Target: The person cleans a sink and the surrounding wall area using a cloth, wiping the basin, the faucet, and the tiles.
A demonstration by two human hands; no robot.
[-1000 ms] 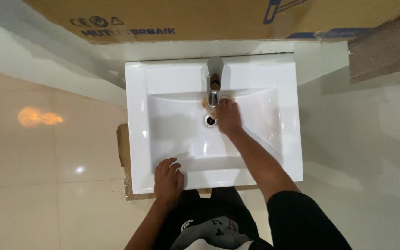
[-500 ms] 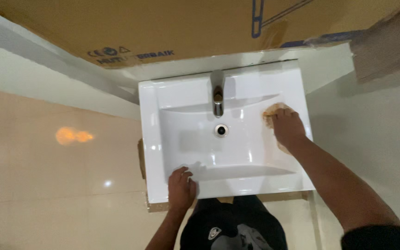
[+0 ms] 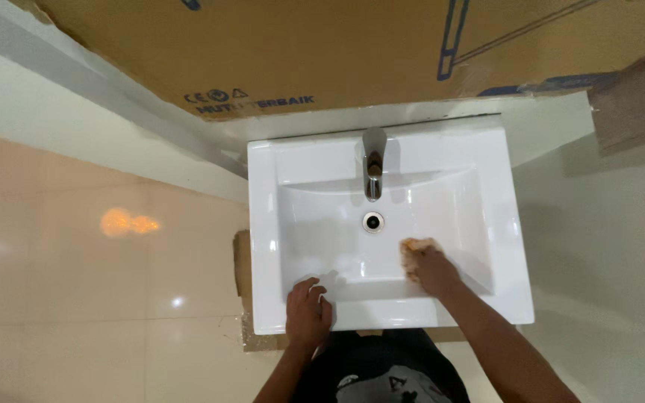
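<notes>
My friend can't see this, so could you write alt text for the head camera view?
A right hand presses an orange cloth into a white sink, below its drain and tap; the left hand rests on the front rim.

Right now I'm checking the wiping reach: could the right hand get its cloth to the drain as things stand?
Probably yes. The right hand presses the orange cloth on the basin floor just beside the drain; nothing lies between them, and the faucet spout sits behind the drain.
</notes>
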